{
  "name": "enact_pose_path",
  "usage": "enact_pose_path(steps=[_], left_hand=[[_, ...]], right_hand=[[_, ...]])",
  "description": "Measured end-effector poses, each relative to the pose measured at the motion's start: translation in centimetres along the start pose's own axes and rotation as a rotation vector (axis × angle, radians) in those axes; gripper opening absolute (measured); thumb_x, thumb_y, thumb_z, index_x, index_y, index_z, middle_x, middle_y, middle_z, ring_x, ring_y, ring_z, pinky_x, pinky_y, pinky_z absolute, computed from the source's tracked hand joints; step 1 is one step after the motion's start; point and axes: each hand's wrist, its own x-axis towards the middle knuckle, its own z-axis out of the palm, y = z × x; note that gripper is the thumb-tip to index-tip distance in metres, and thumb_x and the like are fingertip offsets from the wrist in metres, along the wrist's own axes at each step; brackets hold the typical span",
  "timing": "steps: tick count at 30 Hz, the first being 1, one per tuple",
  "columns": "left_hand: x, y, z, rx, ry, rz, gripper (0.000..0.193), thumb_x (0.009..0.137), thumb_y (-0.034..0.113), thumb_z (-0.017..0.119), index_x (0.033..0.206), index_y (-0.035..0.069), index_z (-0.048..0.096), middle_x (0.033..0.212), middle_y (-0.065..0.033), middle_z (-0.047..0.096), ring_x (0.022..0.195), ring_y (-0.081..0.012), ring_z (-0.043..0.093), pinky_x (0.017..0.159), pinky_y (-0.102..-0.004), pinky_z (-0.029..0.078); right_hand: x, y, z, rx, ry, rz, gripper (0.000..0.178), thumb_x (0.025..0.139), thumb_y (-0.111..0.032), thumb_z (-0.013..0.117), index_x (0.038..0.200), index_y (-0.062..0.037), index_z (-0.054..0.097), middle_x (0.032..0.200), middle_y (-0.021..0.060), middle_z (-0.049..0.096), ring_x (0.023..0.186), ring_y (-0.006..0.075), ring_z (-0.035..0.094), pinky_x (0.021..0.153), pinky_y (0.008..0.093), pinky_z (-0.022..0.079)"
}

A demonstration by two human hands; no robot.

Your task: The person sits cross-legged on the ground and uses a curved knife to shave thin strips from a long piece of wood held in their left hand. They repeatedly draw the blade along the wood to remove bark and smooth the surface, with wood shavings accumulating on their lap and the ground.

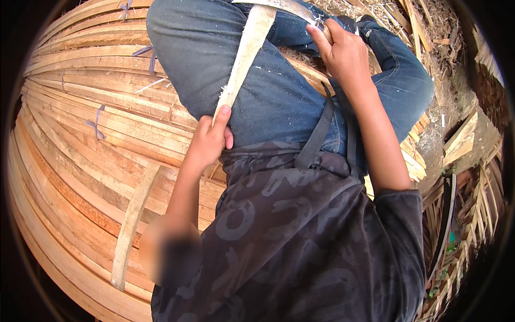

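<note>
My left hand (209, 138) is closed round the near end of a pale wooden strip (245, 56), which slants up across my thigh in blue jeans (193, 51). White shavings cling to the strip's edge near my thumb. In my right hand (345, 51) is the handle of a knife with a curved blade (287, 6). That blade reaches left over the far end of the strip and seems to touch it. The upper edge of the picture cuts off part of the blade.
Long sawn wooden strips (70, 182), some tied with purple string (96, 122), fill the left side. One loose short strip (133, 228) lies across them. Shavings and offcuts (424, 32) litter the ground at the upper right. Split wood and a woven basket-like thing (472, 220) are at the right.
</note>
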Motion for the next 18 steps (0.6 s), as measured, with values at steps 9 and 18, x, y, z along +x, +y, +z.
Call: enact_pose_path(steps=[9,18], left_hand=[[-0.1,-0.2,0.6,-0.020,0.057,0.098,0.079,0.093,0.064,0.034,0.048,0.000,0.046,0.037,-0.0007,0.034,0.032,-0.0101,0.032,0.034,-0.0264,0.026],[0.0,-0.3,0.3,-0.022,0.009,0.013,0.080,0.092,0.065,0.035,0.048,0.000,0.049,0.038,-0.0013,0.035,0.037,-0.0117,0.036,0.039,-0.0275,0.029]], right_hand=[[1.8,4.7,-0.2,0.064,0.078,0.178,0.046,0.092,-0.045,0.054,0.079,-0.0013,0.057,0.062,0.0193,0.059,0.062,0.0406,0.060,0.055,0.0445,0.046],[-1.0,1.0,1.1,-0.003,0.027,0.003,0.046,0.086,-0.050,0.059,0.073,-0.0056,0.056,0.058,0.0152,0.059,0.058,0.0370,0.060,0.052,0.0444,0.047]])
